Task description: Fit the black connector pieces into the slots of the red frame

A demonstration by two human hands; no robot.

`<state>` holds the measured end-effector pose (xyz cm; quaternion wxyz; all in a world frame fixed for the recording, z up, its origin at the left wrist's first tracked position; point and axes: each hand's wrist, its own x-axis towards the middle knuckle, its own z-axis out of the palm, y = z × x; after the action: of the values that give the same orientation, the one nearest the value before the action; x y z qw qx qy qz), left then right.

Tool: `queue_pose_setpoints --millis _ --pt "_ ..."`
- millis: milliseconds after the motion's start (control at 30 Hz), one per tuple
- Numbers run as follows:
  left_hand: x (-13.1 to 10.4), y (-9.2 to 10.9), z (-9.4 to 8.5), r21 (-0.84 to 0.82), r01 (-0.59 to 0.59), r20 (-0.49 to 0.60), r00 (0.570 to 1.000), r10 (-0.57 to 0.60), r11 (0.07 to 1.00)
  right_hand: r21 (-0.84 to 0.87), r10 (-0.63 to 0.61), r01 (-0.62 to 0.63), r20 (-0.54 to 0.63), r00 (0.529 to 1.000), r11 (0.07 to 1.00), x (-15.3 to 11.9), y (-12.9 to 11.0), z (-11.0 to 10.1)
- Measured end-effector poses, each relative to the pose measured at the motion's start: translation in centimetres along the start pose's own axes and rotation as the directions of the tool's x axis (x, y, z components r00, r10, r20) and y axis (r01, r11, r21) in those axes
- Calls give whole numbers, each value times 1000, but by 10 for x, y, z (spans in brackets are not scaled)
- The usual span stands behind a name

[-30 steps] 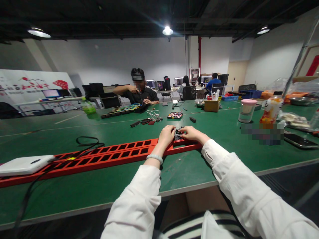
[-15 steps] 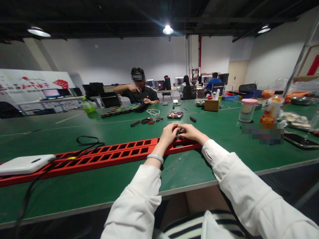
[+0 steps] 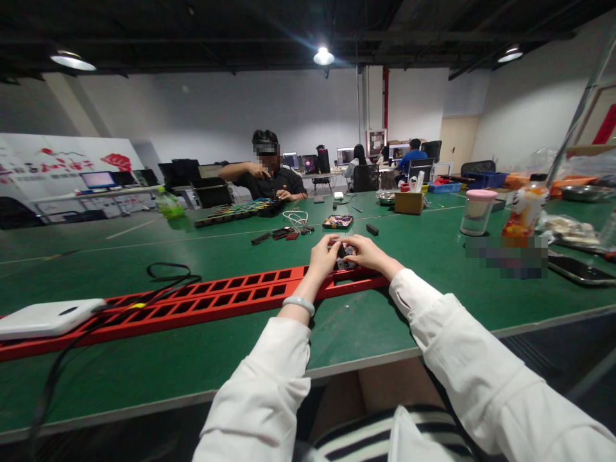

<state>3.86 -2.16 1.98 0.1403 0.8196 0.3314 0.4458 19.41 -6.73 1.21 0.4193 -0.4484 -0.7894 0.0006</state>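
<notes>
My left hand (image 3: 323,258) and my right hand (image 3: 367,253) meet over the right end of a long red slotted frame (image 3: 231,294). Between them is a small dark part with pale patches (image 3: 344,262), partly hidden by my fingers. The fingers of both hands curl around it from either side, fingertips close together at the top. Its exact kind is not clear. The left wrist wears a pale bangle, and the left forearm passes across the red frame.
A white box (image 3: 48,319) with a black cable rests on the frame's left part. Beyond my hands are a small tray (image 3: 337,221), a black block (image 3: 372,229) and dark pieces. A lidded cup (image 3: 476,215) and bottle (image 3: 524,208) stand right. Opposite, a person (image 3: 269,176) works at wires.
My fingers have shifted slightly on the small part, and more of its pale patches show between them. The red frame has stayed in place.
</notes>
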Motion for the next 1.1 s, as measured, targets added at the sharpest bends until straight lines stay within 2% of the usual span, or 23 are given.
queue_pose_setpoints --millis 233,333,433,600,867,1100 --pt "0 -2 3 54 23 68 997 -26 998 -14 25 -25 -7 1000 1000 0 -2 0" --pt "-2 -2 6 90 -42 138 990 30 995 -19 87 -87 -19 996 996 -1 0 3" --pt "-4 -2 8 132 -120 201 975 92 984 -49 96 -97 -22 995 994 -1 2 3" --pt "-6 -1 8 158 -161 288 951 111 974 -126 103 -103 -7 995 987 -2 5 -1" --pt "-8 -1 8 165 -192 359 925 123 967 -188 172 -167 8 985 968 -4 10 -2" --pt "-9 4 5 148 -184 380 918 116 972 -178 183 -175 30 983 968 -3 16 -1"
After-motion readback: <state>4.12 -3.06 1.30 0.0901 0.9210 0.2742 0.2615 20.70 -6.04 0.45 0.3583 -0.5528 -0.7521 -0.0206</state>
